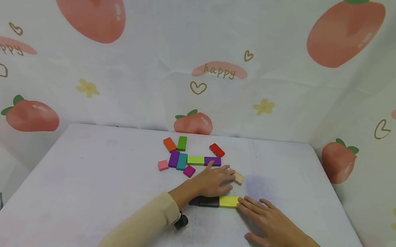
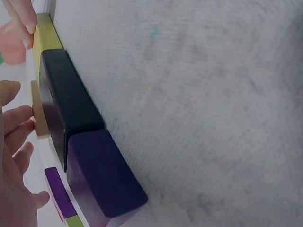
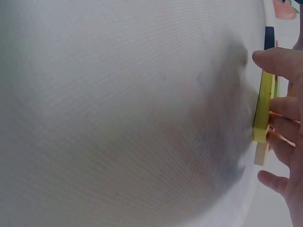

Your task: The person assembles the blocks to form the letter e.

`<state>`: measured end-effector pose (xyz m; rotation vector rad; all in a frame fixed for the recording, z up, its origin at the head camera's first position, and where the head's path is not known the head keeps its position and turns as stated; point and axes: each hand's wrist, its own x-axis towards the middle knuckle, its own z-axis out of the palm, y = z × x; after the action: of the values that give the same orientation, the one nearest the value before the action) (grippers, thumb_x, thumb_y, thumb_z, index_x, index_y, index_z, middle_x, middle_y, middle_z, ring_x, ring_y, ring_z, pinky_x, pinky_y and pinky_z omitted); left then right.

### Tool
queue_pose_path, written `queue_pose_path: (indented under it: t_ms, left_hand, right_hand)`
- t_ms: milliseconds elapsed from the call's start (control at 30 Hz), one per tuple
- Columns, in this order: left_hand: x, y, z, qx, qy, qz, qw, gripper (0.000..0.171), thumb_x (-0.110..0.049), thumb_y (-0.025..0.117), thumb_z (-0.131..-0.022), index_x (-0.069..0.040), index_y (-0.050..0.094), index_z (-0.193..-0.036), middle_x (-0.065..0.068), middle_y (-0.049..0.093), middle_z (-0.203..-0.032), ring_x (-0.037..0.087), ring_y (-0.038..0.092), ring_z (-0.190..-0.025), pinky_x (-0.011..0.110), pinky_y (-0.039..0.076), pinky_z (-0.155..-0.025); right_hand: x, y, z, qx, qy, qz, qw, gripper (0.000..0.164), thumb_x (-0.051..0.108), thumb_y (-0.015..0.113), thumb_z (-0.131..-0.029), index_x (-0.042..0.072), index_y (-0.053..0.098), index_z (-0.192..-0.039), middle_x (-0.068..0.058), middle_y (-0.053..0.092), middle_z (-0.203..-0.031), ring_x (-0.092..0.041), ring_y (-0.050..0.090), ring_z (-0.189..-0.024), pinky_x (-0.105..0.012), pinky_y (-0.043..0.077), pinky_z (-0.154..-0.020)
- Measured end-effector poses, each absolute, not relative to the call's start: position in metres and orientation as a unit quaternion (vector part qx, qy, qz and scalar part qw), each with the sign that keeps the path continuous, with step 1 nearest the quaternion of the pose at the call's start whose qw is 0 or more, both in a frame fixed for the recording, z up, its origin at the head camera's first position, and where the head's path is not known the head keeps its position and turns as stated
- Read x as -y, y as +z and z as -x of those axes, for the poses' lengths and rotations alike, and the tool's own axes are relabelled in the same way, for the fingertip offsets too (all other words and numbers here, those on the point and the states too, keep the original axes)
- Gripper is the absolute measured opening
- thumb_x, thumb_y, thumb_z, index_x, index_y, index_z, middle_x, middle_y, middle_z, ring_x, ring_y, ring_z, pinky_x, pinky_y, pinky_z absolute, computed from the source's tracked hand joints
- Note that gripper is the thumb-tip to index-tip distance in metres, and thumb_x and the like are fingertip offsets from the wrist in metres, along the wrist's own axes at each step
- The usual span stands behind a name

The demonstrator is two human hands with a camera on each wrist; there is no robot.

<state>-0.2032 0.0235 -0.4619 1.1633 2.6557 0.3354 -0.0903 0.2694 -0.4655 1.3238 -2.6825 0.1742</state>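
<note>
In the head view my left hand (image 1: 211, 182) reaches over the table, its fingertips at a pale wooden block (image 1: 239, 178). The left wrist view has those fingers touching or nearly touching that block (image 2: 40, 113). Nearer to me lies a row of a dark purple block (image 2: 102, 170), a black block (image 1: 209, 202) and a yellow block (image 1: 227, 202), end to end. My right hand (image 1: 271, 226) lies spread at the row's right end, its fingertips on the yellow block. In the right wrist view the fingers rest along the yellow block's (image 3: 262, 113) side. The left forearm partly hides the purple block.
Behind the left hand lie a purple block (image 1: 174, 159), a teal block (image 1: 181, 162), a lime block (image 1: 195, 160) and another purple block (image 1: 213, 161). Around them are orange (image 1: 170, 144), green (image 1: 182, 143), red (image 1: 217, 149), pink (image 1: 163, 165) and magenta (image 1: 189, 171) blocks.
</note>
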Motion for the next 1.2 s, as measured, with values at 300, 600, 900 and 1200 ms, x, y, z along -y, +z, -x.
queue_pose_path:
  t_ms: [300, 600, 900, 1200]
  left_hand:
    - [-0.023, -0.461, 0.202, -0.891, 0.126, -0.423, 0.108, 0.047, -0.037, 0.048, -0.100, -0.023, 0.055, -0.144, -0.007, 0.045, -0.153, 0.015, 0.027, -0.149, 0.059, 0.016, -0.118]
    - [-0.024, -0.460, 0.198, -0.881, 0.135, -0.436, 0.120, 0.043, -0.033, 0.049, -0.101, -0.023, 0.058, -0.142, -0.008, 0.048, -0.150, 0.015, 0.027, -0.149, 0.055, 0.018, -0.119]
    - [-0.026, -0.456, 0.195, -0.878, 0.134, -0.443, 0.126, 0.043, -0.033, 0.050, -0.100, -0.023, 0.059, -0.141, -0.009, 0.049, -0.150, 0.014, 0.028, -0.148, 0.053, 0.019, -0.119]
    - [-0.033, -0.455, 0.196, -0.871, 0.138, -0.454, 0.129, 0.044, -0.034, 0.044, -0.100, -0.023, 0.060, -0.139, -0.010, 0.048, -0.149, 0.013, 0.028, -0.148, 0.050, 0.016, -0.121]
  right_hand:
    - [-0.268, -0.463, 0.091, 0.887, 0.056, -0.448, 0.091, 0.074, 0.051, 0.070, -0.087, 0.010, 0.051, -0.145, -0.006, 0.049, -0.150, -0.024, 0.049, -0.135, -0.054, 0.047, -0.097]
    - [-0.267, -0.459, 0.092, 0.880, 0.062, -0.461, 0.099, 0.071, 0.049, 0.071, -0.088, 0.007, 0.053, -0.143, -0.006, 0.051, -0.148, -0.025, 0.051, -0.133, -0.054, 0.048, -0.095]
    - [-0.272, -0.458, 0.087, 0.878, 0.064, -0.463, 0.106, 0.066, 0.047, 0.073, -0.086, 0.005, 0.060, -0.135, -0.007, 0.056, -0.144, -0.024, 0.057, -0.126, -0.048, 0.046, -0.096]
    - [-0.272, -0.457, 0.087, 0.879, 0.072, -0.461, 0.098, 0.063, 0.046, 0.073, -0.087, 0.006, 0.062, -0.134, -0.007, 0.056, -0.144, -0.024, 0.057, -0.127, -0.050, 0.047, -0.096]
